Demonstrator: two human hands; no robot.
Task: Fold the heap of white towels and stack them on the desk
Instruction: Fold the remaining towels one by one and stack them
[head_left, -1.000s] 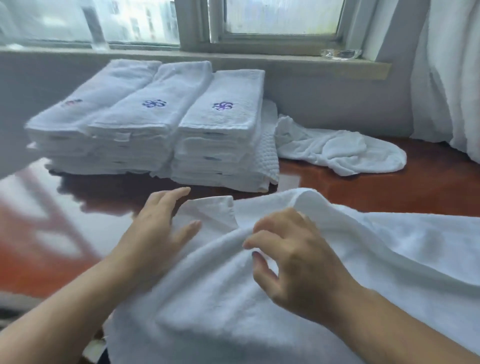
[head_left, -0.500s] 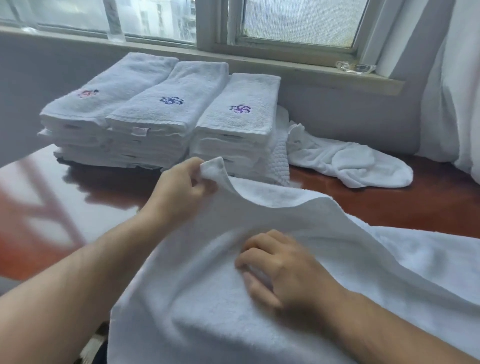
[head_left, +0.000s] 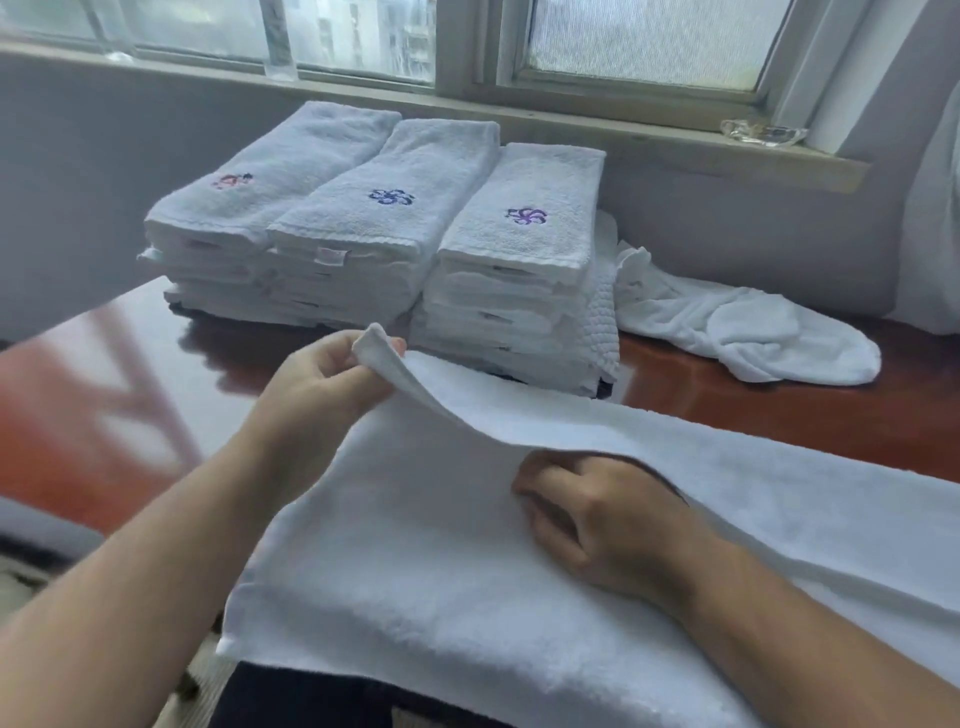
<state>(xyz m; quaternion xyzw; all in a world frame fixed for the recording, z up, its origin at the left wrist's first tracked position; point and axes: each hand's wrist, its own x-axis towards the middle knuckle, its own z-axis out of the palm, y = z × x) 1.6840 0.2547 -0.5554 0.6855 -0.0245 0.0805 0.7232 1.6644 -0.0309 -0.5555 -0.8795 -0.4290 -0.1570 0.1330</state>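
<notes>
A corner of the towel (head_left: 415, 545) is pinched by the left grip (head_left: 319, 384), whether the curled right grip (head_left: 597, 514) holds cloth cannot be told, and a skewed fold is risked should that corner slip.

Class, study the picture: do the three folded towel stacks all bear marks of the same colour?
No: the left stack bears a reddish mark, the middle stack a dark blue one, the right stack a purple one.

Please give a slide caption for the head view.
Left hand pinches up the white towel by its corner; right hand rests beneath; folded stacks behind.
</notes>
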